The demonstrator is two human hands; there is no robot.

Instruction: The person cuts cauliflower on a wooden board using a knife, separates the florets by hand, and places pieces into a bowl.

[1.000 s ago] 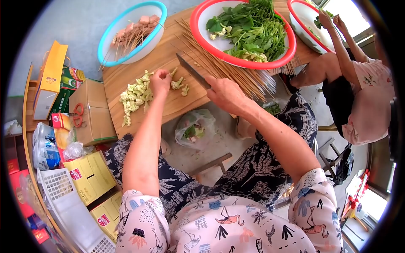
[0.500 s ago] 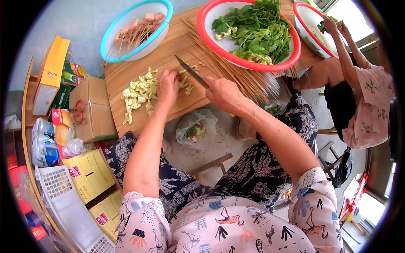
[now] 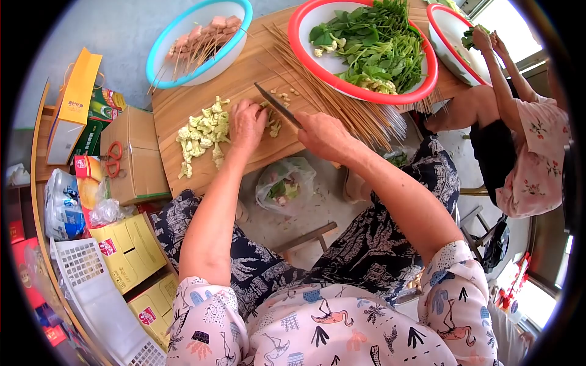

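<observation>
My right hand (image 3: 320, 134) is closed round the handle of a kitchen knife (image 3: 276, 102). The blade points up and left, close to my other hand. My left hand (image 3: 246, 127) is curled down over cauliflower florets on the wooden table (image 3: 274, 148), and its fingertips are partly hidden. A loose pile of pale cauliflower florets (image 3: 201, 135) lies left of it. A floret (image 3: 274, 127) shows at its right side, below the blade. Small crumbs of cauliflower (image 3: 284, 96) lie beyond the knife.
A red-rimmed basin (image 3: 293, 36) of leafy greens overlaps bamboo skewers (image 3: 336, 100). Skewered pink meat sits in a blue-rimmed basin (image 3: 152, 58). Below the table edge is a plastic bag (image 3: 305, 174) of scraps. Boxes (image 3: 137, 155) stand left. Another person (image 3: 531, 158) handles greens at right.
My left hand has shifted slightly right, over a floret that showed beside it before. The knife and my right hand stay nearly in place. The other person's hands have moved a little.
</observation>
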